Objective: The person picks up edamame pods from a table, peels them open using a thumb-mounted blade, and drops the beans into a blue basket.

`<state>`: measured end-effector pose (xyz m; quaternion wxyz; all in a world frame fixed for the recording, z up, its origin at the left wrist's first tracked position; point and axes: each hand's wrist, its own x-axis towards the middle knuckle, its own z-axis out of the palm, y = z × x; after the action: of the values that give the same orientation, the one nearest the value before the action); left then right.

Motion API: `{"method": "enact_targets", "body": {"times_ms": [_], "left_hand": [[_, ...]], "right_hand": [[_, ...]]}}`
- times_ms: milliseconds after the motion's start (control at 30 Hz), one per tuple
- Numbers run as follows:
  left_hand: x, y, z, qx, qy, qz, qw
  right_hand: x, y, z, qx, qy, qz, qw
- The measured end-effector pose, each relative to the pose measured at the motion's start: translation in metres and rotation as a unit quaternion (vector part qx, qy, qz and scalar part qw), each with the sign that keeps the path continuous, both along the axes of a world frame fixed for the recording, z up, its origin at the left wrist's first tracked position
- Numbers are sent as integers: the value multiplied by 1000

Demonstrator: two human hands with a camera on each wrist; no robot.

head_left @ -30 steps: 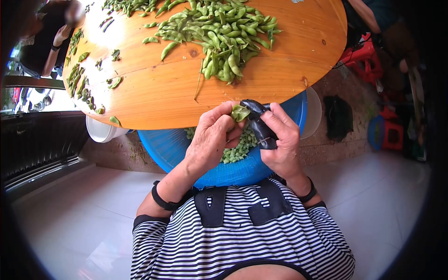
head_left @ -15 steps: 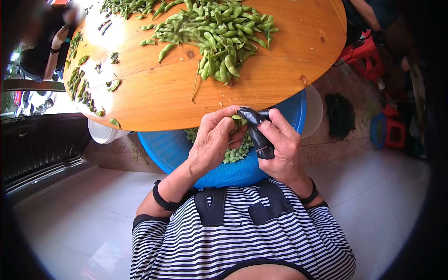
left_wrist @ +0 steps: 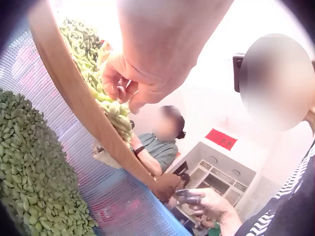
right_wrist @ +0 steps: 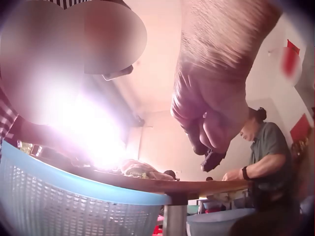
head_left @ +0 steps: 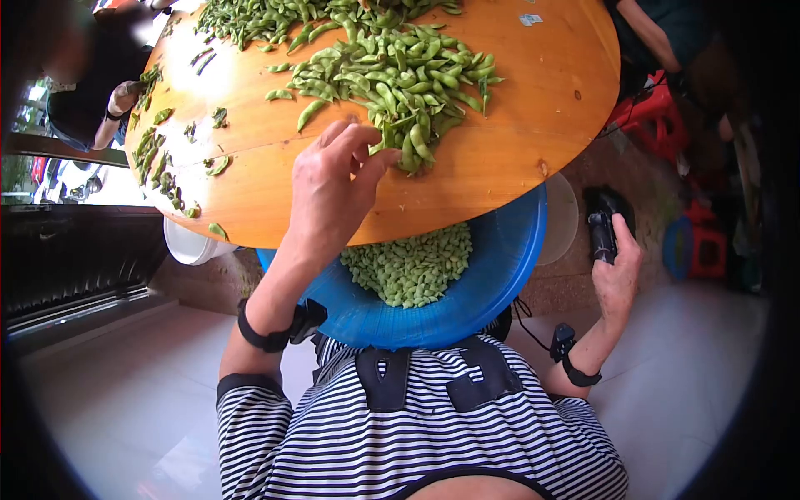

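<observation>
At the near edge of a pile of green soybean pods (head_left: 408,75), my left hand (head_left: 329,183) pinches at a pod (head_left: 374,152) between bent fingers and thumb. In the left wrist view the left hand (left_wrist: 152,73) reaches down over the pods (left_wrist: 81,49) on the table. Off to the right, past the basket, my right hand (head_left: 618,271) hangs with black coverings (head_left: 602,237) on its thumb and a finger. These dark coverings (right_wrist: 212,160) show in the right wrist view too, with no pod visible there. Shelled green beans (head_left: 408,267) lie in a blue mesh basket (head_left: 508,275) against my body.
The wooden table (head_left: 500,158) overhangs the basket's far side. Loose pods and scraps (head_left: 154,158) lie along its left edge. A white bucket (head_left: 187,242) stands below left, a dark bag (head_left: 612,200) by the right hand. Another person (left_wrist: 160,142) sits across the table.
Both hands were together over the basket around a green pod. They have parted: the left moved forward to the pile, the right swung out to the right, uncovering the beans below.
</observation>
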<state>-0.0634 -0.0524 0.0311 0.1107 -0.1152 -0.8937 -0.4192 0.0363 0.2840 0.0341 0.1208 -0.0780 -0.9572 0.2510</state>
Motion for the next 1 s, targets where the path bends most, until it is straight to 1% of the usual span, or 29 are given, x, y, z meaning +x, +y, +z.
{"method": "enact_targets", "body": {"times_ms": [33, 67, 100, 133, 200, 233, 267, 300, 333, 400, 433, 467, 500, 533, 567, 600, 633, 667, 700, 733, 800, 867, 900, 967, 1000], "left_hand": [[-4, 0, -6, 0, 2, 0, 1000], [-7, 1, -13, -36, 21, -4, 999], [-9, 1, -16, -71, 41, -9, 997], [-10, 2, -16, -73, 43, -12, 996], [-6, 2, -15, -50, 30, 11, 998], [-5, 0, -13, -51, 31, 9, 998], [-3, -2, -11, -49, -1, 2, 999], [-2, -3, -9, -47, -32, -5, 998], [0, -3, -11, -47, -31, -5, 998], [4, -2, -17, -47, 0, 1, 999], [6, -1, -16, -48, 1, 2, 999], [8, 0, -14, -3, -22, 10, 1000], [11, 1, -12, 41, -46, 17, 998], [15, 1, -9, 42, -47, 14, 998], [22, 3, -3, 155, -114, -12, 981], [28, 4, 3, 264, -181, -37, 947], [33, 5, 7, 355, -238, -88, 900], [37, 8, 6, 356, -241, -90, 898], [41, 13, 4, 395, -270, -102, 872], [44, 15, 3, 433, -297, -113, 844], [48, 15, -6, 436, -286, -118, 845], [51, 17, -8, 400, -264, -99, 872], [53, 19, -9, 401, -266, -98, 871], [56, 23, -7, 374, -218, -99, 896], [57, 22, -7, 373, -219, -99, 896]], "right_hand": [[0, -2, -1, -19, 27, -2, 999], [-2, -9, 0, -20, 28, -3, 999], [-7, -20, 1, -48, 39, 8, 998], [-10, -29, 2, -76, 49, 19, 996], [-15, -42, 0, -97, 40, 63, 993], [-19, -54, 1, -140, 50, 92, 985], [-22, -67, 3, -183, 60, 120, 974], [-24, -76, 2, -203, 40, 142, 968], [-26, -84, 0, -223, 21, 165, 961], [-31, -102, -7, -267, 32, 205, 941], [-33, -109, -6, -302, 6, 206, 931], [-35, -115, -6, -336, -20, 206, 919], [-35, -121, -10, -363, -12, 203, 909], [-35, -122, -8, -363, -12, 200, 910], [-34, -122, -4, -405, -70, 202, 889], [-34, -122, 0, -446, -128, 203, 862], [-35, -128, 3, -503, -140, 194, 830], [-34, -128, 1, -503, -142, 190, 831], [-33, -127, -1, -594, -180, 203, 757], [-31, -127, -2, -677, -215, 212, 671], [-30, -130, -5, -678, -220, 210, 669], [-30, -129, -8, -734, -249, 182, 605], [-30, -129, -8, -734, -251, 181, 605], [-29, -131, -8, -751, -245, 149, 595], [-29, -130, -11, -751, -246, 148, 594]]}}
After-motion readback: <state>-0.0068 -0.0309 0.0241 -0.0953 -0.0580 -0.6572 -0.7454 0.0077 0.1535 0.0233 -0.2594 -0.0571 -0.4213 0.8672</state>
